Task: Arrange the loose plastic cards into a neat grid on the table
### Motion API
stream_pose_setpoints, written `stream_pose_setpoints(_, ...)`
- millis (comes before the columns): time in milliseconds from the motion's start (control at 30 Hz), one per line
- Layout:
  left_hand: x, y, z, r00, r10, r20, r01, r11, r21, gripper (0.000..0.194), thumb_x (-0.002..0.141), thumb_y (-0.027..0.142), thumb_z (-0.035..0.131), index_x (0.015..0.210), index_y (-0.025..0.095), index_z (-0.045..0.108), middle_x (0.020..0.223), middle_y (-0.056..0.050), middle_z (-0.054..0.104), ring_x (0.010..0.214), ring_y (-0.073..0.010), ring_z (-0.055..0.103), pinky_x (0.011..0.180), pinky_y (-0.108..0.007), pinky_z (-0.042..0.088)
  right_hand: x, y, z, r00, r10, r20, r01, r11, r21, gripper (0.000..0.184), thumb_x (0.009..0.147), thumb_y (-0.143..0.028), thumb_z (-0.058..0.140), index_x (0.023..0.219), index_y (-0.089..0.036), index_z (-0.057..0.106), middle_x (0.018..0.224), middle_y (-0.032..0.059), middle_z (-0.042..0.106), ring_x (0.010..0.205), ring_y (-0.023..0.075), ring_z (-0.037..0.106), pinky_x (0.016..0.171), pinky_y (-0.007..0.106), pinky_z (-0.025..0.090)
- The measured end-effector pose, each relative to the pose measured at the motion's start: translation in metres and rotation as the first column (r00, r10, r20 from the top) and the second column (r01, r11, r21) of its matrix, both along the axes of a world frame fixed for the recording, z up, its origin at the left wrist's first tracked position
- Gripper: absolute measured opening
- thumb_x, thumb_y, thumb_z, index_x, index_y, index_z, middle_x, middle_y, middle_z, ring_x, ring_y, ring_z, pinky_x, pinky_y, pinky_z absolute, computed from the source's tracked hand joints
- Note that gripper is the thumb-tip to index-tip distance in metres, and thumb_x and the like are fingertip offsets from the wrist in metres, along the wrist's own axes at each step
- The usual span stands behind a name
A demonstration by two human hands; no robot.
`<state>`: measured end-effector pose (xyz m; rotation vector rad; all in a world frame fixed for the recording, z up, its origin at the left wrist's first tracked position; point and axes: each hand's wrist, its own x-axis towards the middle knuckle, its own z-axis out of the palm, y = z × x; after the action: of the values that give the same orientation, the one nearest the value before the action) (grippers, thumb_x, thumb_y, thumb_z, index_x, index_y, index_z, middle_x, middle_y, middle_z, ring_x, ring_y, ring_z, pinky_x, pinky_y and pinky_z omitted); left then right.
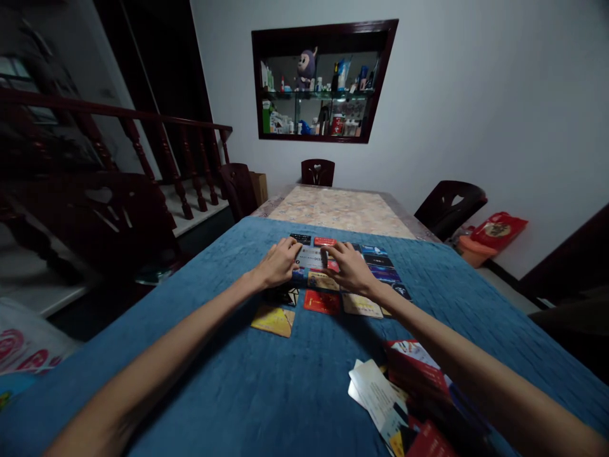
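Over the laid-out cards, a silver-grey card point(311, 256) is held level by its two short ends. My left hand point(278, 263) pinches its left end, and my right hand point(351, 270) is closed at its right end. Below and around them, plastic cards lie in rough rows on a blue cloth point(304, 374). Nearest me in the rows are a yellow card point(273, 320), a red card point(322, 302) and a cream card point(362, 305). A dark blue card point(385, 273) lies right of my right hand. My hands partly hide the middle cards.
A loose pile of cards point(378, 390) and red folders point(419, 368) lies under my right forearm. The table's far part point(342, 206) has a beige patterned cover. Dark wooden chairs point(318, 172) stand around it; a railing point(162, 152) runs at left.
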<state>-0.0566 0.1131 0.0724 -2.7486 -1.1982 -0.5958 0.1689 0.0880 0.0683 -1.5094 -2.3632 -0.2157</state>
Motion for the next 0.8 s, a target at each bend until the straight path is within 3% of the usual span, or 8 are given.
stream_pose_setpoints(433,-0.018,0.071,-0.005,0.998,0.065,-0.002,-0.065,0.995,-0.072,0.038,0.079,0.015,0.059,0.116,0.014,0.057,0.119,-0.012,0.055,0.112,-0.0261,0.055,0.099,-0.038,0.048,-0.032,0.068,0.002,0.997,-0.065,0.039,0.07,0.989,-0.131,0.043,0.089,-0.031,0.061,0.131,-0.023,0.057,0.121,0.0117,0.063,0.11,0.0291,0.051,0.081,0.034,0.042)
stream_pose_setpoints(800,-0.013,0.111,-0.022,0.991,0.115,-0.072,-0.126,0.978,-0.164,0.03,0.078,0.019,0.063,0.108,0.013,0.06,0.112,-0.011,0.058,0.104,-0.0255,0.059,0.094,-0.035,0.049,-0.04,0.113,-0.017,0.988,-0.123,0.093,0.141,0.965,-0.22,0.043,0.086,-0.026,0.058,0.128,-0.02,0.059,0.121,0.0123,0.065,0.11,0.0279,0.054,0.085,0.032,0.042)
